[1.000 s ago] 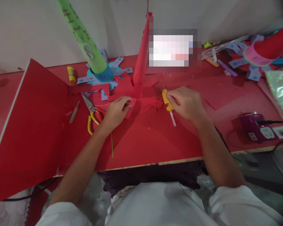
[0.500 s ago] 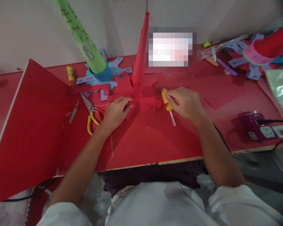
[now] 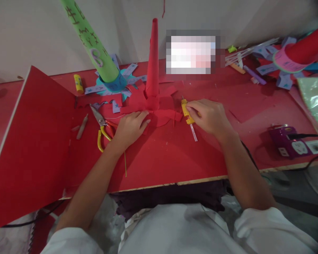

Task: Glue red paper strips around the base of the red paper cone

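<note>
A tall red paper cone [image 3: 153, 60] stands upright on a red paper base [image 3: 161, 118] with strips spreading around it. My left hand [image 3: 131, 127] lies on the left front of that base, fingers apart and palm down. In my right hand [image 3: 208, 114] is a yellow glue gun [image 3: 184, 110], its nozzle pointing away from me and a clear glue stick coming out of the back. Yellow-handled scissors [image 3: 102, 127] lie just left of my left hand, partly over something with red handles.
A green paper tube [image 3: 95, 49] leans at the back left near a glue stick tube [image 3: 78, 84]. A red board [image 3: 34, 141] stands at left. On the right are a purple power socket [image 3: 286, 141] and another red tube [image 3: 311, 49] with a pink collar.
The red cone has tilted left, and its top now stands apart from the red string hanging above it. My left hand has flattened slightly; my right hand has hardly moved.
</note>
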Tool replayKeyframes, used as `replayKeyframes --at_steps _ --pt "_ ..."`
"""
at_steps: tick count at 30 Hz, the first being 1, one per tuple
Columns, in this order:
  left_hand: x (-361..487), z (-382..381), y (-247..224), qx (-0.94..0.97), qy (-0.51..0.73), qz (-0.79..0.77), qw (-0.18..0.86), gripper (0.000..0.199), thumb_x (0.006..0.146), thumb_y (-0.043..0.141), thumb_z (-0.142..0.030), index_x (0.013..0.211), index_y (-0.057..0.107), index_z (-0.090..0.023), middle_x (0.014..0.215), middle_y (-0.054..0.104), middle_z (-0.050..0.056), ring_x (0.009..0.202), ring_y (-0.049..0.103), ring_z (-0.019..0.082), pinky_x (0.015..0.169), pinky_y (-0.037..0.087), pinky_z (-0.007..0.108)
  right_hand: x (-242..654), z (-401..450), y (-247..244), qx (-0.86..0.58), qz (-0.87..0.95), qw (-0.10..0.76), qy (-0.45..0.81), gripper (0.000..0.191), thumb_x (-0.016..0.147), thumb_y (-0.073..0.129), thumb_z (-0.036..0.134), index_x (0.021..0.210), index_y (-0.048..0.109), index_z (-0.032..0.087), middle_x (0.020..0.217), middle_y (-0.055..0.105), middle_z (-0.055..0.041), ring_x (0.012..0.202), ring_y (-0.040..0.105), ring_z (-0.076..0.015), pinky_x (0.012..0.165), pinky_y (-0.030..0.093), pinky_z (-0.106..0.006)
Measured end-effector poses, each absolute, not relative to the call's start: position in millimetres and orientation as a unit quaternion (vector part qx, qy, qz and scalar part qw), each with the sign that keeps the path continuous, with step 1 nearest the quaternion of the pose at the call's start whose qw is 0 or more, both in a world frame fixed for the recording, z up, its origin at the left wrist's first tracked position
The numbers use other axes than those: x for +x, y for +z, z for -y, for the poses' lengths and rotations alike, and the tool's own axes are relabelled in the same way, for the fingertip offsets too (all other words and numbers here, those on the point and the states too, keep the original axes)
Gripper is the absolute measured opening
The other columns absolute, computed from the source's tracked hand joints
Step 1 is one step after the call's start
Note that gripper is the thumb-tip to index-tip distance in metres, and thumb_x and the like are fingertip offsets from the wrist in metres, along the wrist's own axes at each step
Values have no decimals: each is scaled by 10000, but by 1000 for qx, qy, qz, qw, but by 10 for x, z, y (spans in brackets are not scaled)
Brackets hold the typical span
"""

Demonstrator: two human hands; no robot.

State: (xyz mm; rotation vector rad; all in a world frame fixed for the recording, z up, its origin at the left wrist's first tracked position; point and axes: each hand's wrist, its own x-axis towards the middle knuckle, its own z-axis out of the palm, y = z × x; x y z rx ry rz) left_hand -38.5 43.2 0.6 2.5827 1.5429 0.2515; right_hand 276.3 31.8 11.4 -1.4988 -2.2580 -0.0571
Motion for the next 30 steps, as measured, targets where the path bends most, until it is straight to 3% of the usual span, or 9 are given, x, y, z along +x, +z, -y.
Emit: replayKeyframes --at_steps 30 --pt "-362 -383 7 856 23 -516 22 494 1101 384 -404 1517 576 -221 1209 775 162 1033 741 313 768 512 404 2747 -293 114 -552 804 221 -1 336 1078 424 325 965 732 252 871 779 -64 783 677 -224 641 354 -350"
